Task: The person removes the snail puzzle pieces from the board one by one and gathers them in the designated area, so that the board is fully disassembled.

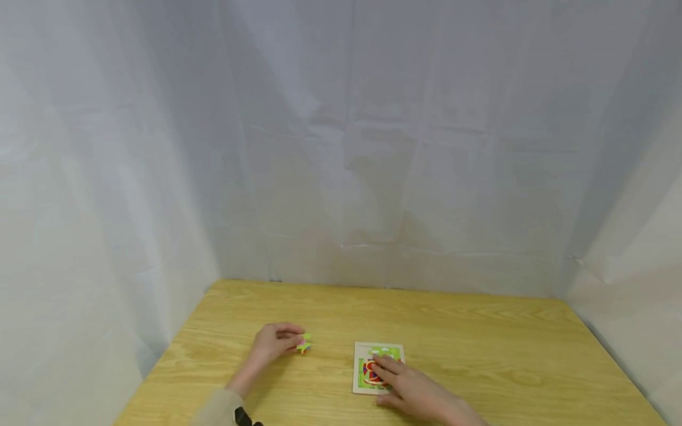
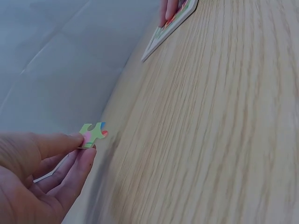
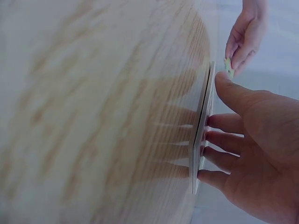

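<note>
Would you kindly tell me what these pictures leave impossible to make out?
Head view: part of the puzzle board, under the right hand.
Left wrist view: the pinched end of the puzzle piece, covered by the left hand.
Same view: more of the board, beyond the top edge.

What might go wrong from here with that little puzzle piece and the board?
The left hand pinches the puzzle piece with much of it sticking out past the fingertips, so it could slip or twist.

The right hand touches the puzzle board with its fingertips; a sideways push might slide the board along the table.

That same hand covers part of the board, so it could get in the way of placing the piece.
</note>
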A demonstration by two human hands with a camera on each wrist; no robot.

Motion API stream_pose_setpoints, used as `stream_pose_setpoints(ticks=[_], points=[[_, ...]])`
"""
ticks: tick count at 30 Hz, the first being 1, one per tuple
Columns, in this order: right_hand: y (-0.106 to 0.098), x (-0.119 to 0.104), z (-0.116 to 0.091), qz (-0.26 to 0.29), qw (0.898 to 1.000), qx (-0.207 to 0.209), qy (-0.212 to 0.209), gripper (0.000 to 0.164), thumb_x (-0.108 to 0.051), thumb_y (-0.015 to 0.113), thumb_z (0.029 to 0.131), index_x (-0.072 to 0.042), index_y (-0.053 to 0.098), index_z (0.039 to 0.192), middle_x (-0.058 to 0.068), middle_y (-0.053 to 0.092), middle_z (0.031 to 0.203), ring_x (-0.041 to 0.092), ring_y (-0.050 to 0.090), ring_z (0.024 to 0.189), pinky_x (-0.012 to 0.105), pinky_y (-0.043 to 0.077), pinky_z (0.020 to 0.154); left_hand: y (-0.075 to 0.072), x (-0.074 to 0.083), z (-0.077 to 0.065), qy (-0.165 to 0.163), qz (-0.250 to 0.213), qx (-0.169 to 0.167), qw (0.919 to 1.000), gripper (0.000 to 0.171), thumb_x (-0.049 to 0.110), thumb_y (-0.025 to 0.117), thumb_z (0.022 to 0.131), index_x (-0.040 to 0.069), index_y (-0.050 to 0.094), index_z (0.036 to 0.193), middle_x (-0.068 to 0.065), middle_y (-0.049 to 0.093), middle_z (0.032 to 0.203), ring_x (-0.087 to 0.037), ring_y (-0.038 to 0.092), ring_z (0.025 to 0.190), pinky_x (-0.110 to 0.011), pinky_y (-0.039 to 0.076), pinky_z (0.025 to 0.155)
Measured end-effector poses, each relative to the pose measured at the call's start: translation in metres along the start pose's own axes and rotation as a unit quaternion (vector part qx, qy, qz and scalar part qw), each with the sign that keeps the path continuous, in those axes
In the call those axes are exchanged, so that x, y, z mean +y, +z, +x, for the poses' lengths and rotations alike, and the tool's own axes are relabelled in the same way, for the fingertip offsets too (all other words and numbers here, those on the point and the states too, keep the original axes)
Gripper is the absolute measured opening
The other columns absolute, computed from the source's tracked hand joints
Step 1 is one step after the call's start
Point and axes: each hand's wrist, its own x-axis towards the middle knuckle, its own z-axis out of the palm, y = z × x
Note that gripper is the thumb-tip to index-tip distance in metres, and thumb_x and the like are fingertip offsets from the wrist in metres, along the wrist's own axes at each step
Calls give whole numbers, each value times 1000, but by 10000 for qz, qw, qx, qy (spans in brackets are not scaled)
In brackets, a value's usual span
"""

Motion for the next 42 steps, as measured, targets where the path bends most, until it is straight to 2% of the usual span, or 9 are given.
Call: stream_pose_setpoints(ticks=[7,11,21,28,34,42], points=[[-2,-3,0,99,9999,-90,87,68,-52,52,102,-7,45,152,11,40,159,32,41,144,47,42,113,-24,-5,1,131,455,79,9988,21,-4,77,85,-12,72,104,-18,75,92,-14,69,78,-28,62,68],[-4,-4,0,91,9999,-56,52,67,-51,53,102,-6,45,152,11,41,159,32,41,144,46,42,113,-38,-7,1,20,628,226,9978,19,-2,76,87,-9,73,104,-17,75,94,-15,68,79,-26,61,68],[-4,-4,0,127,9999,-80,43,68,-52,51,102,-7,45,152,11,40,159,31,40,144,46,42,113,-61,-18,10,-121,858,472,9951,20,-3,75,88,-11,72,106,-18,75,96,-14,69,79,-23,60,67],[-5,-5,1,102,9999,-55,-10,67,-51,52,103,-6,44,152,12,40,159,32,41,144,47,42,113,-69,-20,13,-112,1173,631,9910,20,-2,75,88,-10,72,106,-19,74,96,-15,69,79,-23,59,66],[-5,-5,2,99,9999,-103,7,68,-51,51,103,-6,44,152,12,40,159,32,40,144,46,42,113,-72,-20,15,102,1831,663,9808,26,7,80,85,-6,74,107,-17,76,98,-23,72,86,-25,56,71],[-4,-4,1,-118,9998,80,-104,65,-49,53,103,-4,47,150,13,42,158,31,42,143,45,43,112,-73,-18,16,276,2338,657,9697,20,9,79,86,-2,76,102,-17,75,97,-26,71,83,-39,58,75]])
